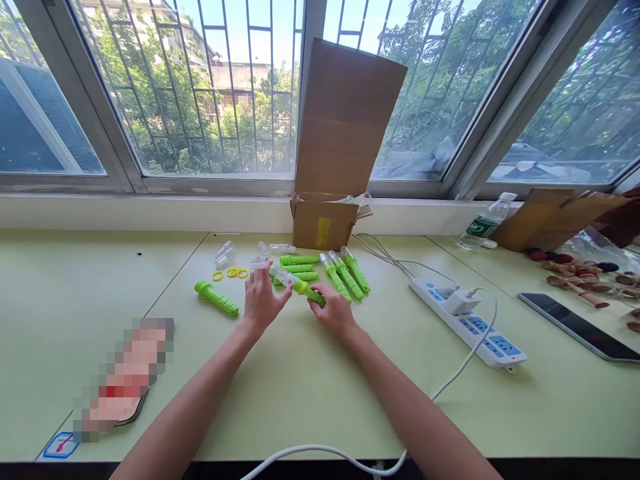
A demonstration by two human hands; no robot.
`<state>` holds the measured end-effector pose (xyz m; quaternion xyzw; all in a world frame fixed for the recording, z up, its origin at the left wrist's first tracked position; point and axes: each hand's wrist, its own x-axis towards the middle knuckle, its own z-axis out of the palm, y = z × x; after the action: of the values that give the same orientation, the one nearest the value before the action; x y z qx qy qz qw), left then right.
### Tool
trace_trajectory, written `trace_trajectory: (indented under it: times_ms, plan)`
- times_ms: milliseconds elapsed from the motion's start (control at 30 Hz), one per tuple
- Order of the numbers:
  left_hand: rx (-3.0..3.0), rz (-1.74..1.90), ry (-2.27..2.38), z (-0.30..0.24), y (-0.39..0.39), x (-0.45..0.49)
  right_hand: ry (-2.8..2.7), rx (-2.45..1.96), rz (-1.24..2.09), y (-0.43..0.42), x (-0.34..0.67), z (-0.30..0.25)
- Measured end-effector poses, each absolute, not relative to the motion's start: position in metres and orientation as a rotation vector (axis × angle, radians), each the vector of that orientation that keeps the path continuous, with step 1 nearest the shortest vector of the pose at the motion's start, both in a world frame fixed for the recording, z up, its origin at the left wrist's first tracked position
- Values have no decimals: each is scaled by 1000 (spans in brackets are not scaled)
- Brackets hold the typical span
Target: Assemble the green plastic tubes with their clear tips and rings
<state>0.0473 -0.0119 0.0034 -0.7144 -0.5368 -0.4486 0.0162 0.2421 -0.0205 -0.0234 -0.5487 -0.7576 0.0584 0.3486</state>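
Observation:
Near the middle of the table, a green plastic stick with a clear ribbed tube [283, 274] on one end is held tilted between both hands. My right hand [334, 310] is closed around its green handle end. My left hand [263, 300] has its fingers and thumb at the clear tube. Behind lie several green handles [299, 260], and to the right are 3 green sticks with clear tops [345, 275]. A loose green handle [217, 298] lies left of my left hand, near yellow rings [237, 272] and clear tubes [225, 253].
An open cardboard box [320, 223] stands against the window wall. A white power strip [467, 323] with plugs and a cable is on the right, beside a dark phone [575, 325], a water bottle [486, 223] and wooden pieces [583, 283]. A pixelated object [127, 380] lies front left.

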Motion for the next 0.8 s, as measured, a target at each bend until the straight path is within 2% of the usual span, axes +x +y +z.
trace_trajectory:
  times_ms: [200, 433, 600, 800]
  plan:
    - [-2340, -1652, -1660, 1, -10, 46, -2012, -1342, 124, -22, 242, -23]
    - [-2243, -2155, -1999, -10, 4, 35, -2097, -1351, 65, -26, 240, -20]
    - [-2386, -2052, -2151, -12, 5, 28, -2102, -1385, 20, -28, 238, -19]
    - [-2415, -1881, -2072, -9, 4, 30, -2128, -1359, 17, -28, 239, -18]
